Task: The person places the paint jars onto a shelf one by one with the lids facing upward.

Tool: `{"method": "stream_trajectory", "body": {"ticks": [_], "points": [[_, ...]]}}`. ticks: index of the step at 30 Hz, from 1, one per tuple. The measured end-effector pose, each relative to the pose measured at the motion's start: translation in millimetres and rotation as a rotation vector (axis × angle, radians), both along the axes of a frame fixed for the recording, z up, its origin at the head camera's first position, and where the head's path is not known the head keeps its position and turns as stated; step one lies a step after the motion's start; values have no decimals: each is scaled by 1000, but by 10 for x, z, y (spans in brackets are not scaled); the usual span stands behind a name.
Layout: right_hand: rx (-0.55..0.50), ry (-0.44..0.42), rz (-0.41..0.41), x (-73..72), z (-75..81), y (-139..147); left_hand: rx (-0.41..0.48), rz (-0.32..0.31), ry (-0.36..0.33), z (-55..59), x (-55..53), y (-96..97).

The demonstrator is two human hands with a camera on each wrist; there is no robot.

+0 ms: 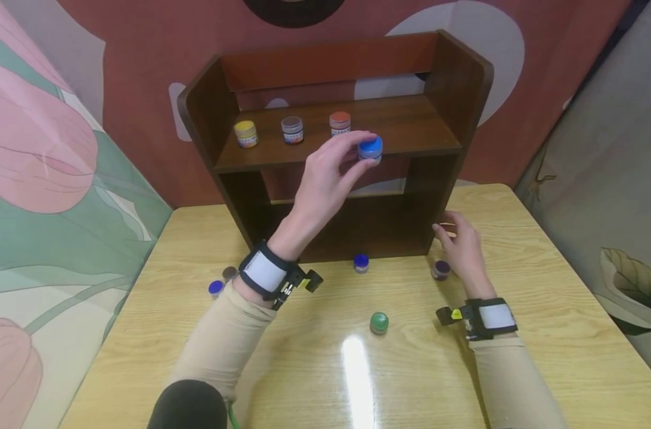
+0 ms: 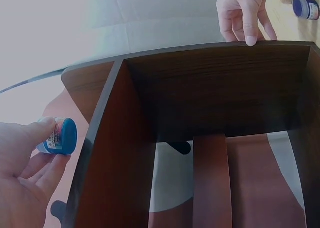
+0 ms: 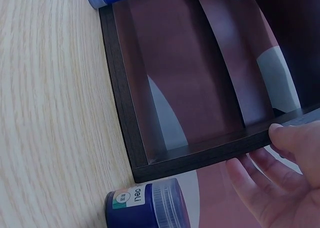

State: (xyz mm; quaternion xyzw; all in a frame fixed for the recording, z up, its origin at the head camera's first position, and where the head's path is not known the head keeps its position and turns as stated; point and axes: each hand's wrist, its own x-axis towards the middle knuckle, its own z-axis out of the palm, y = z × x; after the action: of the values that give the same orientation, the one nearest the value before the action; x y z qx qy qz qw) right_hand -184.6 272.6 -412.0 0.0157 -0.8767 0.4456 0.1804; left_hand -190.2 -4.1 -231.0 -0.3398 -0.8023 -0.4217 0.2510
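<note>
My left hand (image 1: 325, 173) pinches a small blue-lidded paint jar (image 1: 370, 149) between thumb and fingers, just in front of the upper board of a dark brown wooden shelf (image 1: 422, 122). In the left wrist view the jar (image 2: 62, 136) lies sideways to the camera, clear of the shelf's edge. My right hand (image 1: 463, 250) touches the right side panel low down, its thumb on the front edge and fingers loosely bent along the outer side, as the right wrist view shows. A dark purple jar (image 1: 440, 270) stands on the table just below that hand.
On the upper board stand a yellow jar (image 1: 246, 134), a dark-lidded clear jar (image 1: 292, 130) and a red jar (image 1: 340, 123). On the wooden table are a blue jar (image 1: 360, 263), a green jar (image 1: 379, 323), another blue jar (image 1: 216, 289) and a dark brown-lidded jar (image 1: 229, 273).
</note>
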Motion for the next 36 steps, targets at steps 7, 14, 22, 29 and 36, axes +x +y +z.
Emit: {"method": "stream_trajectory", "body": {"ticks": [7, 14, 22, 29, 36], "points": [[-4, -6, -2, 13, 5, -6, 15, 0, -7, 29, -56, 78], [-10, -10, -2, 31, 12, -18, 1, 13, -15, 78, -113, 181], [-12, -4, -5, 42, 8, -32, -23, 40, -55, 130, -175, 240], [-13, -8, -6, 48, -14, -40, -28, 55, -121, 148, -265, 310], [-20, -3, 3, 72, -9, -71, -84, 118, -103, 202, -290, 401]]}}
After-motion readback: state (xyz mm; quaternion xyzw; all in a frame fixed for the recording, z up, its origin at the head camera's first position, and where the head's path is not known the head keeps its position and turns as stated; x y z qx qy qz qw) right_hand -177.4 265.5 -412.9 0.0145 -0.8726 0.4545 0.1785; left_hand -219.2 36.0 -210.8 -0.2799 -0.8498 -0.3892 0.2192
